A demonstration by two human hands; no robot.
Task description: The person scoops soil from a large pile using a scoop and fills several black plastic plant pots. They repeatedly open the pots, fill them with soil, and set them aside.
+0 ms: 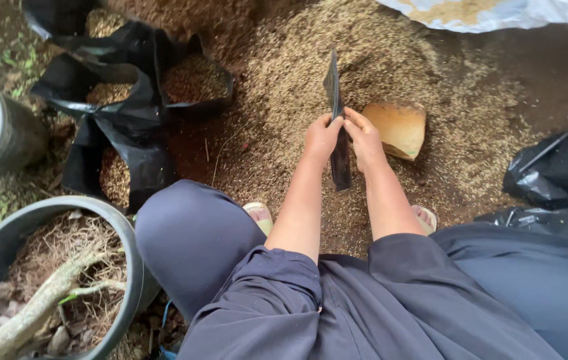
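Here the husk heap [337, 87] spreads widest, a brown-gold mix covering the ground ahead of the squatting person. Left of the heap stand filled bags [130, 100], black, open-topped, packed with the same mix; nearer on that side sit two dark pots [64, 280] with dry roots. Right of the heap lies a pile of empty black bags [554, 177]. On the heap, just right of the hands, rests a tan scoop [397, 128].

The flat bag [338, 120] stands edge-on over the heap, held at its middle. The left hand [322, 137] and right hand [364, 139] pinch it from opposite sides, fingers closed on the plastic. I judge the two layers want rubbing apart at the rim, each hand keeping one layer, so the mouth opens squarely.
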